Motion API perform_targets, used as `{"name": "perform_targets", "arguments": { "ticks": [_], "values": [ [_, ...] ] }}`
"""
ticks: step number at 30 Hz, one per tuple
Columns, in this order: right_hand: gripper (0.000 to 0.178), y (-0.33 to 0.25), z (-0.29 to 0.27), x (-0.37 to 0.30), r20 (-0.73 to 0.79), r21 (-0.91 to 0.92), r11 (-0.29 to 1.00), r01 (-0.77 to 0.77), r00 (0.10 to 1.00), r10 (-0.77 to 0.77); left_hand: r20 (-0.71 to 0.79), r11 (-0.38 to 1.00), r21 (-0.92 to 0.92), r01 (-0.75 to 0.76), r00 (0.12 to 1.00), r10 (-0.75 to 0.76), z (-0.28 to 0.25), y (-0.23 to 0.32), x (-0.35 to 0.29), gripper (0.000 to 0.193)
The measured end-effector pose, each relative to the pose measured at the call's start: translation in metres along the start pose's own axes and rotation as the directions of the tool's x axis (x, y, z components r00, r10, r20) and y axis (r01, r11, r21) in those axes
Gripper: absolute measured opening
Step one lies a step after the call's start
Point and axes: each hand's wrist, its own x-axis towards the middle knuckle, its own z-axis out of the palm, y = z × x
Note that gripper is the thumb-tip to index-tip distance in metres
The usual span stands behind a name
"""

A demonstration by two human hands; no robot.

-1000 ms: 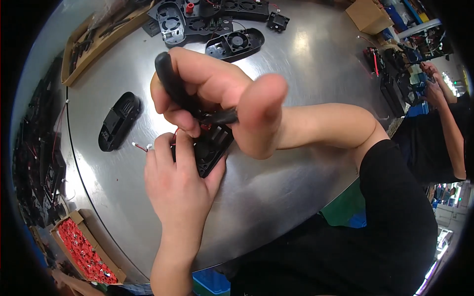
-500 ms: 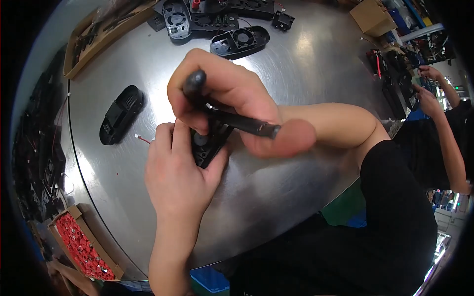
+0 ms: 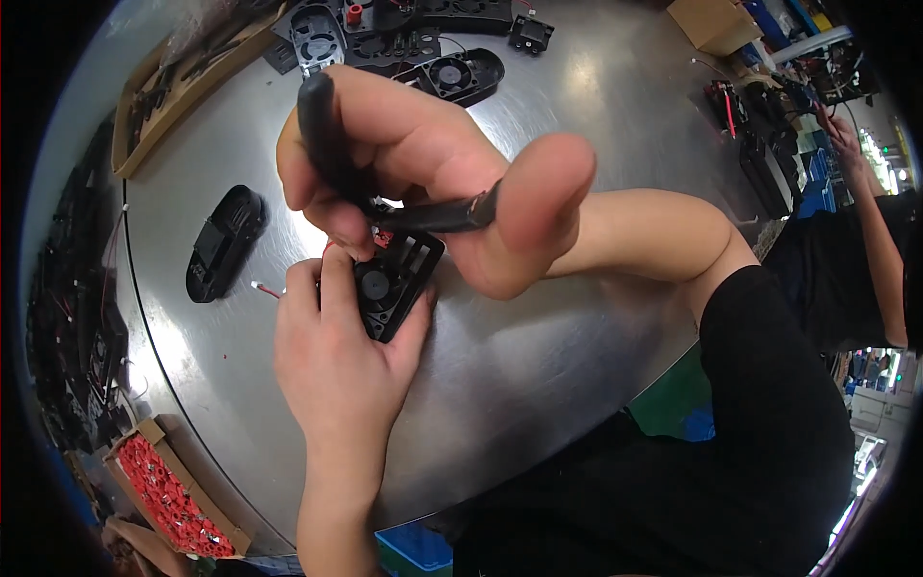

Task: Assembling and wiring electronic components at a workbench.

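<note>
My left hand (image 3: 332,332) holds a black plastic fan housing (image 3: 415,262) down on the metal table, fingers on one side and thumb on the other. A small round fan (image 3: 375,283) sits in the housing. Above it, my right hand (image 3: 423,135) grips pliers (image 3: 325,135) with black handles spread apart, fingers round one handle and thumb against the other. The jaws point down toward a small red part (image 3: 383,238) at the housing's far end; fingers and handles hide the tips. A thin cable with a white plug (image 3: 258,286) lies left of my left hand.
Left on the metal table (image 3: 538,385) lies an oval black cover (image 3: 225,243). More fan housings (image 3: 452,75) are at the far side. A cardboard box of red parts (image 3: 173,490) stands near left, a long carton (image 3: 144,125) far left. A co-worker's hand (image 3: 844,144) is at right.
The plier handles have spread wider apart, with my right thumb raised. My right hand has shifted left and away, uncovering more of the fan housing. My left hand keeps its hold.
</note>
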Motion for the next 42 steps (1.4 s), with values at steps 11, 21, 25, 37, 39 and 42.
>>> {"name": "perform_targets", "arguments": {
  "ticks": [11, 21, 25, 37, 39, 42],
  "values": [
    [0.131, -0.002, 0.003, -0.002, 0.06, -0.15, 0.972, -0.183, 0.979, 0.193, 0.026, 0.999, -0.032, 0.003, 1.0, -0.002, -0.005, 0.001, 0.005, 0.059],
    [0.125, -0.004, -0.014, 0.018, -0.14, 0.071, 0.976, -0.205, 0.967, 0.213, -0.02, 0.999, 0.018, -0.029, 0.999, 0.029, -0.006, -0.004, 0.002, 0.073],
    [0.12, 0.029, -0.053, 0.024, -0.291, 0.408, 0.909, -0.089, 0.931, 0.222, -0.049, 0.996, 0.078, -0.051, 0.997, 0.055, -0.006, -0.005, 0.001, 0.074],
    [0.072, 0.029, -0.048, 0.001, 0.156, -0.858, 0.502, 0.105, 0.986, 0.061, -0.144, 0.214, -0.973, -0.085, 0.951, -0.275, -0.027, -0.037, 0.002, 0.091],
    [0.078, 0.039, -0.049, -0.001, 0.297, -0.892, 0.376, 0.251, 0.952, 0.068, -0.011, -0.268, -0.962, -0.045, 0.992, -0.125, -0.034, -0.042, 0.008, 0.097],
    [0.086, 0.039, -0.04, 0.003, 0.381, -0.87, 0.368, 0.327, 0.92, 0.085, 0.073, -0.55, -0.831, 0.088, 0.996, 0.049, -0.038, -0.052, 0.006, 0.097]
  ]
}}
